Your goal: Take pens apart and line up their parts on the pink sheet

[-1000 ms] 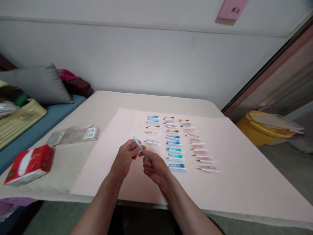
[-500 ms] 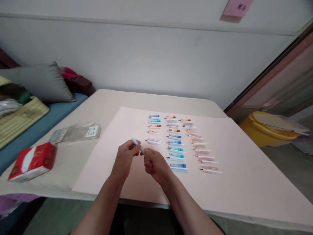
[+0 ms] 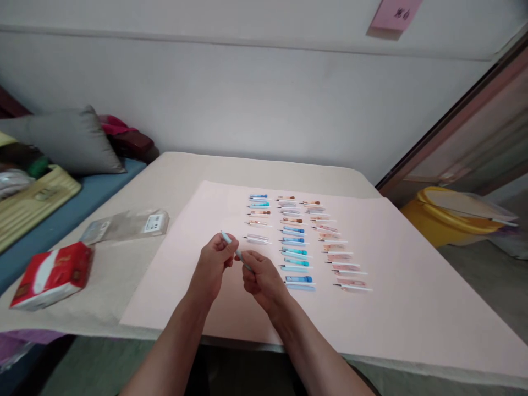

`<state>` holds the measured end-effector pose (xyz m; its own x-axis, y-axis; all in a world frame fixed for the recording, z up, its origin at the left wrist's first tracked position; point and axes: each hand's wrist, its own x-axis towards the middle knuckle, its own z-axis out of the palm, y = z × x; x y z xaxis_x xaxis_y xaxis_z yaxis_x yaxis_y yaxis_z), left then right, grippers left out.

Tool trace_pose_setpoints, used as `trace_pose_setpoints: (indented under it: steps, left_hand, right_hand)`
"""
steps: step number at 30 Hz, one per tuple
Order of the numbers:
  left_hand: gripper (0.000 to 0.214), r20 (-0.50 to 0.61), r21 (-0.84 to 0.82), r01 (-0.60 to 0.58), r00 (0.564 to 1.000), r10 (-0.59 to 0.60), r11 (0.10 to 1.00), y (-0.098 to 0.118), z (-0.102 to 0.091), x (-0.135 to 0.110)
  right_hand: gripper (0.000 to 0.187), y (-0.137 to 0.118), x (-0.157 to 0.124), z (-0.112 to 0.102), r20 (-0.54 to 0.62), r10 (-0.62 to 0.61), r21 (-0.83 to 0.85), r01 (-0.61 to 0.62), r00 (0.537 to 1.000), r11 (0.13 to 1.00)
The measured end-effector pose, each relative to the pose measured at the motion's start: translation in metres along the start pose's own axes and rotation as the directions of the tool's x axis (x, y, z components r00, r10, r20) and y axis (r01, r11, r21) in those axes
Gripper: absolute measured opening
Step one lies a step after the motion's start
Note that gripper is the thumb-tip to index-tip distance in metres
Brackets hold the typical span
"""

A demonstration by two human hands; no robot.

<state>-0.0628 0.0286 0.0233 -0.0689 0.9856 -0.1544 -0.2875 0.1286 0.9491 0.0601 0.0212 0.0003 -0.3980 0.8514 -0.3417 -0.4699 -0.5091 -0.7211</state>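
Left hand (image 3: 213, 263) pinching pale-blue pen (image 3: 238, 254) toward far-left end, my right hand (image 3: 264, 276) pinching near-right end. Pen held above pink sheet (image 3: 165, 286), left of rowed pen parts (image 3: 296, 263). Risk, my judgement: loose pinch or uneven pull could drop pen, scattering nearest row.
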Motion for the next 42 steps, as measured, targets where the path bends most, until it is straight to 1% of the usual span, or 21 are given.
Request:
trace_pose_setpoints:
  steps: [2, 4, 6, 8, 11, 14, 16, 18, 21, 23, 25, 28, 30, 32, 38, 40, 42]
  left_hand:
    - [0.018, -0.044, 0.009, -0.017, 0.999, 0.018, 1.0, -0.002, -0.001, 0.001]
    - [0.022, -0.069, -0.007, -0.007, 0.998, 0.006, 1.0, -0.002, -0.003, 0.002]
    - [0.032, -0.062, -0.042, 0.013, 0.998, -0.015, 0.999, -0.001, -0.003, 0.003]
    - [0.037, -0.029, -0.072, 0.021, 0.999, -0.023, 0.997, 0.0, -0.003, 0.002]
    - [0.033, -0.008, -0.062, 0.034, 0.999, -0.034, 0.997, -0.001, -0.002, 0.001]
    - [0.022, -0.062, 0.035, 0.006, 0.998, -0.003, 0.999, -0.004, -0.002, 0.002]
    - [0.021, -0.101, 0.065, -0.025, 0.994, 0.032, 0.998, -0.006, -0.004, 0.003]
    - [0.024, -0.111, 0.038, -0.037, 0.993, 0.041, 0.999, -0.007, -0.006, 0.005]
    - [0.036, -0.084, -0.019, -0.021, 0.996, 0.019, 1.0, -0.007, -0.007, 0.007]
    - [0.04, -0.067, -0.036, -0.01, 0.998, 0.008, 0.999, -0.006, -0.007, 0.007]
    - [0.037, -0.072, -0.022, 0.002, 0.997, -0.004, 1.0, -0.007, -0.006, 0.006]
    - [0.023, -0.072, 0.071, 0.029, 0.997, -0.023, 0.997, -0.009, -0.006, 0.005]
    - [0.022, -0.049, 0.114, 0.041, 0.998, -0.036, 0.993, -0.01, -0.007, 0.005]
    - [0.02, -0.021, 0.098, 0.057, 0.998, -0.055, 0.994, -0.01, -0.007, 0.005]
    - [0.015, 0.048, -0.038, 0.12, 0.992, -0.118, 0.992, -0.006, -0.004, 0.006]
    - [0.015, 0.058, -0.047, 0.131, 0.99, -0.129, 0.99, -0.006, -0.003, 0.005]
    - [0.018, 0.042, -0.01, 0.137, 0.99, -0.137, 0.99, -0.008, -0.003, 0.005]
  right_hand:
    - [0.029, 0.002, -0.001, 0.001, -0.005, -0.002, -0.03, 0.002, 1.0, 1.0]
    - [0.029, 0.002, -0.001, 0.001, 0.022, 0.026, -0.017, -0.025, 0.999, 1.0]
    - [0.03, 0.002, -0.001, -0.001, 0.061, 0.055, 0.009, -0.056, 0.997, 0.998]
    - [0.031, 0.003, -0.001, -0.002, 0.064, 0.057, 0.014, -0.058, 0.996, 0.998]
    - [0.029, 0.003, 0.001, -0.003, -0.011, -0.007, -0.043, 0.006, 1.0, 0.999]
    - [0.027, 0.005, 0.002, -0.001, -0.06, -0.062, -0.111, 0.056, 0.996, 0.992]
    - [0.026, 0.005, 0.001, -0.001, -0.054, -0.059, -0.118, 0.053, 0.997, 0.992]
    - [0.027, 0.005, 0.0, -0.001, -0.023, -0.035, -0.096, 0.033, 0.999, 0.995]
    - [0.027, 0.005, -0.001, -0.003, 0.023, 0.0, -0.045, 0.001, 1.0, 0.999]
    - [0.028, 0.005, -0.001, -0.004, 0.025, -0.001, -0.029, 0.002, 1.0, 1.0]
    - [0.028, 0.006, 0.0, -0.005, 0.01, -0.018, -0.027, 0.018, 1.0, 0.999]
    - [0.028, 0.007, 0.001, -0.005, -0.004, -0.027, -0.032, 0.027, 1.0, 0.999]
    - [0.029, 0.008, 0.001, -0.004, 0.0, -0.02, -0.024, 0.02, 1.0, 1.0]
    - [0.029, 0.008, 0.0, -0.004, 0.008, -0.005, -0.001, 0.005, 1.0, 1.0]
    - [0.026, 0.01, 0.001, -0.004, 0.014, 0.07, 0.1, -0.072, 0.997, 0.992]
    - [0.026, 0.01, 0.002, -0.004, 0.003, 0.083, 0.113, -0.083, 0.997, 0.99]
    - [0.026, 0.01, 0.002, -0.004, -0.014, 0.062, 0.09, -0.061, 0.998, 0.994]
